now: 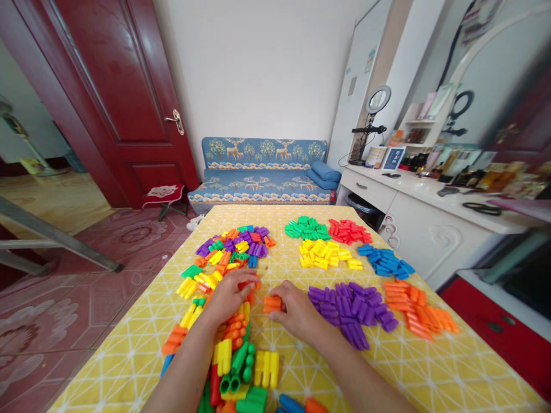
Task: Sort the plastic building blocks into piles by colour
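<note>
My right hand (291, 307) holds an orange plastic building block (271, 304) between thumb and fingers, just above or on the table. My left hand (231, 293) reaches over the mixed pile at the left, its fingers and thumb closed around an orange block (257, 282), which they partly hide. Blocks in the mixed pile (232, 248) are purple, yellow, green, orange, red and blue, made of joined tubes. Under and beside my left forearm lie more orange blocks (236, 328), a yellow block (267, 367) and a green block (235, 383).
Sorted heaps lie on the right: green (306, 228), red (348, 232), yellow (326, 253), blue (385, 261), purple (350, 310) and orange (416, 310). A yellow patterned cloth (172, 378) covers the table. Beyond stand a blue sofa (262, 184) and a white dresser (422, 212).
</note>
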Demonstrator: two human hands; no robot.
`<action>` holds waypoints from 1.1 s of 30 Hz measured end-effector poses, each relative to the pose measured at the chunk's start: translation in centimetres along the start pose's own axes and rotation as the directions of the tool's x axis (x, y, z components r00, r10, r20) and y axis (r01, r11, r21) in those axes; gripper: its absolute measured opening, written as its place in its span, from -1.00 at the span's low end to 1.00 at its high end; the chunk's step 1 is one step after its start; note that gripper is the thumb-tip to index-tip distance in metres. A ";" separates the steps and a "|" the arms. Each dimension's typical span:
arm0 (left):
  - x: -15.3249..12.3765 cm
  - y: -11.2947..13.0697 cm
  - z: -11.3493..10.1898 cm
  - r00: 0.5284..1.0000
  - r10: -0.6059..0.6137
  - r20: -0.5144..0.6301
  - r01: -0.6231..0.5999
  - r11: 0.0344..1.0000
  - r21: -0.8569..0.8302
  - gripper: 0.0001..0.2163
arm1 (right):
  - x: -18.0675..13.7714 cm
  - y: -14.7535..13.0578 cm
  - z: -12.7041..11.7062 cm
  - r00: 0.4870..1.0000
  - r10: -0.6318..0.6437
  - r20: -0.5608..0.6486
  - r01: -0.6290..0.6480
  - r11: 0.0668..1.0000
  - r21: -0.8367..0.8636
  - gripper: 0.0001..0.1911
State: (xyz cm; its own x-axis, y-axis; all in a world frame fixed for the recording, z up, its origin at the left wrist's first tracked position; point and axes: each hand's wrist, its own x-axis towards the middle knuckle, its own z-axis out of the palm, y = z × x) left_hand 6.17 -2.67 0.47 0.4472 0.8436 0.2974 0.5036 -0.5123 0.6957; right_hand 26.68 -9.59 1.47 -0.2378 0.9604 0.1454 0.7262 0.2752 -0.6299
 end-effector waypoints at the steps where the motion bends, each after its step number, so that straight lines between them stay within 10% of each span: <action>1: 0.0 0.0 0.0 1.000 0.003 0.000 -0.003 1.000 0.000 -0.77 | 0.2 0.0 -0.6 0.999 0.013 -0.040 -0.012 1.000 0.012 -0.73; 9: 0.0 -0.2 0.1 1.000 -0.005 0.001 0.006 1.000 -0.013 -0.77 | -0.4 7.1 -10.0 0.857 0.137 -0.497 -0.223 0.968 -0.118 -0.68; 15: 0.1 0.0 0.0 1.000 -0.007 0.009 0.007 1.000 0.003 -0.77 | -4.7 12.9 -14.3 0.738 0.354 -0.574 -0.645 0.620 -0.447 -0.61; 22: 0.1 -0.1 0.1 1.000 0.002 0.003 -0.002 1.000 0.008 -0.77 | -6.5 13.6 -14.5 0.659 0.465 -0.590 -0.749 0.474 -0.463 -0.62; 33: 0.0 -0.2 0.1 1.000 0.008 -0.002 -0.008 1.000 0.005 -0.77 | -6.9 14.2 -13.8 0.649 0.451 -0.613 -0.753 0.496 -0.432 -0.67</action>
State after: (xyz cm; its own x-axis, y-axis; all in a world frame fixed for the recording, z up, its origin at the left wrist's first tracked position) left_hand 6.12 -2.59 0.31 0.4495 0.8397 0.3047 0.5037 -0.5200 0.6898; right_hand 47.57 -11.72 2.01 0.5688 0.7740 0.2782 0.8179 -0.5678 -0.0925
